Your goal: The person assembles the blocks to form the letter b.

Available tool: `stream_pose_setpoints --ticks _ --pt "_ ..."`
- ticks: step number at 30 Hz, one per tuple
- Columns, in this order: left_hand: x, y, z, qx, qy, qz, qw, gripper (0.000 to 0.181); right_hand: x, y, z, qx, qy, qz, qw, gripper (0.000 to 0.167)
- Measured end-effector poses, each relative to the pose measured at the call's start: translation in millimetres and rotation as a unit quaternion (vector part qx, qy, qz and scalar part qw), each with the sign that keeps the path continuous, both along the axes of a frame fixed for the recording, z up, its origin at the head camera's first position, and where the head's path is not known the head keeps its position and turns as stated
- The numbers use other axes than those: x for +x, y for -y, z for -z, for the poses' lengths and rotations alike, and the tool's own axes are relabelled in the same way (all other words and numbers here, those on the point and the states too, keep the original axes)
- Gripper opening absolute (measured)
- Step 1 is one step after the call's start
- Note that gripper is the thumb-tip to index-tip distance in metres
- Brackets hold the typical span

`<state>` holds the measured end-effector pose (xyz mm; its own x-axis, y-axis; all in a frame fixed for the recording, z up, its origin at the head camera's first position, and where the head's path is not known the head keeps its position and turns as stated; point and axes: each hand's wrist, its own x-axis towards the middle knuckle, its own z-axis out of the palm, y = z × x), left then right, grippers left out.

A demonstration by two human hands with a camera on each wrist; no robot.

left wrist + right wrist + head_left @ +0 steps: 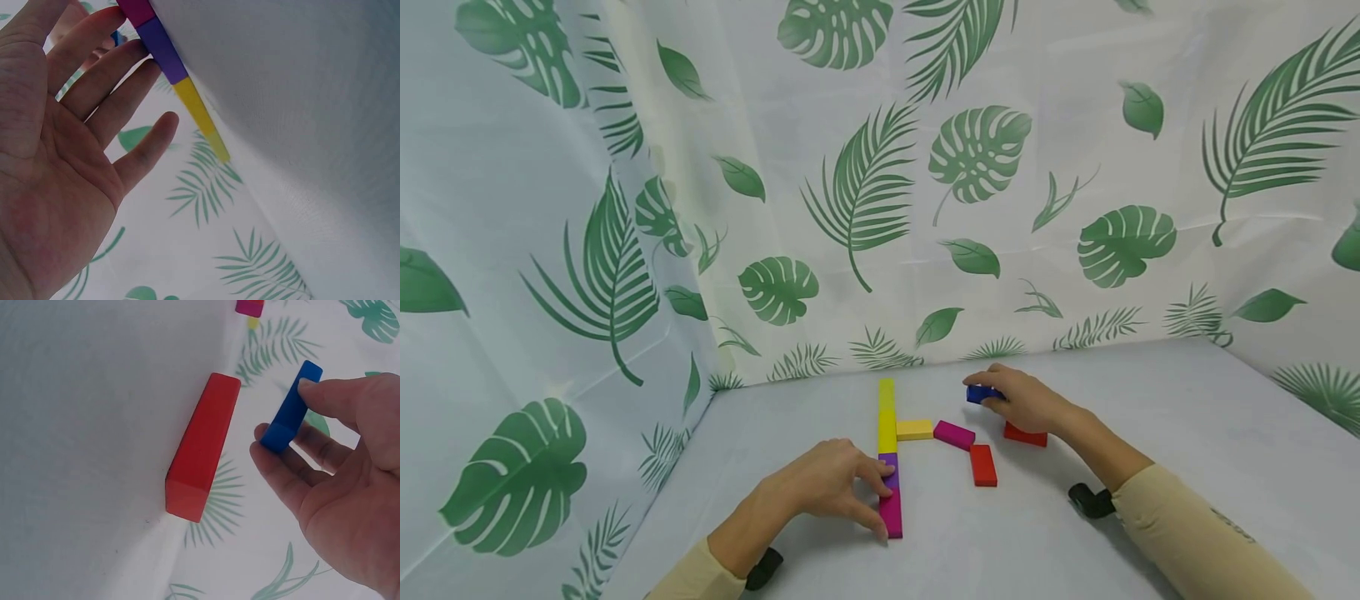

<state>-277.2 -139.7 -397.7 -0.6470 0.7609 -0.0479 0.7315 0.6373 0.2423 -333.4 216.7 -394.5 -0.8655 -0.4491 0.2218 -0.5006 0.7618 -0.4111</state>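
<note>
Blue block (289, 414) is pinched in right hand (1028, 401); purple block (162, 51) could be skewed by touching left hand (827, 479), fingers spread.

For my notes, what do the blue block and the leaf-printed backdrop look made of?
Blue block: likely painted wood, perhaps plastic, with a smooth, fairly matt finish; its flat faces are evenly coloured.
Leaf-printed backdrop: probably thin plastic sheeting or fabric, faintly glossy, judging by its creases and soft highlights.

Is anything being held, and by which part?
The right hand pinches a blue block, thumb on one long face, fingers on the opposite side. The left hand touches a purple block and a magenta block, with no clear grip.
</note>
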Motion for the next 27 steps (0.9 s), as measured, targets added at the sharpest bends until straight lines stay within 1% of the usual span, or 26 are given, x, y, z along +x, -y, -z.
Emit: stream_pose_setpoints --ticks 4,9,17,22,27 --pt "0.6 0.3 -0.5 0.002 0.0 0.003 1.0 0.05 2.7 2.0 -3.5 0.003 0.003 -0.003 1.0 0.047" --pt "1.4 -0.3 -2.0 0.001 -0.001 0.003 1.0 0.05 5.4 5.1 -8.6 0.004 0.008 -0.022 0.9997 0.045" --pt "1.9 -1.5 -2.8 -0.004 0.01 -0.012 0.9999 0.05 14.8 16.1 -20.0 0.019 0.03 -0.051 0.9981 0.042" --pt "1.5 -2.5 -3.1 -0.012 0.013 -0.017 0.9997 0.049 18.3 19.1 -22.4 0.025 0.041 -0.081 0.9955 0.041" --pt "1.2 -2.6 -2.9 -0.014 0.016 -0.019 0.9996 0.048 21.5 20.4 -24.1 0.025 0.061 -0.106 0.9921 0.04"
